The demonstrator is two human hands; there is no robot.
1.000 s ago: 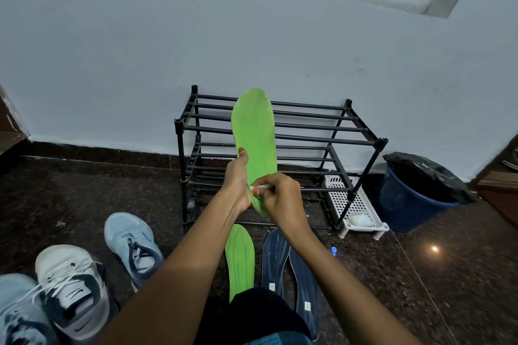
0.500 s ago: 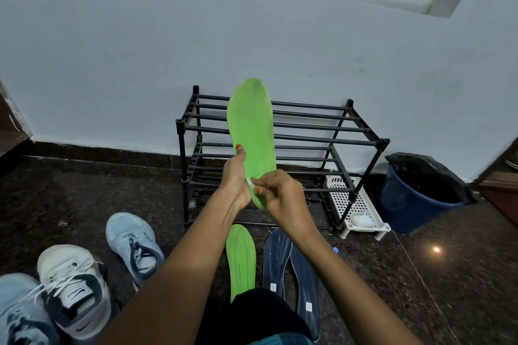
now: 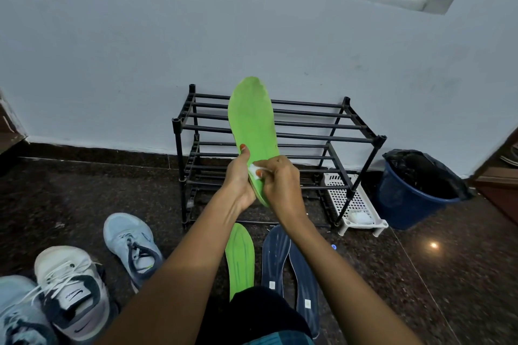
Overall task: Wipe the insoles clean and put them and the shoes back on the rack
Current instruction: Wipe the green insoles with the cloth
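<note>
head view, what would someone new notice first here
The bright green insole held upright at centre, in front of the black rack: the left hand holds its lower end while the right hand pinches a small white wipe against it. On the floor below lie a second green insole and two dark blue insoles, with shoes at lower left.

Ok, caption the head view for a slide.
Left hand holds green insole upright before the rack; right hand wipes it with white wad.

Qty — 4 insoles, 3 shoes, 1 rack
</note>
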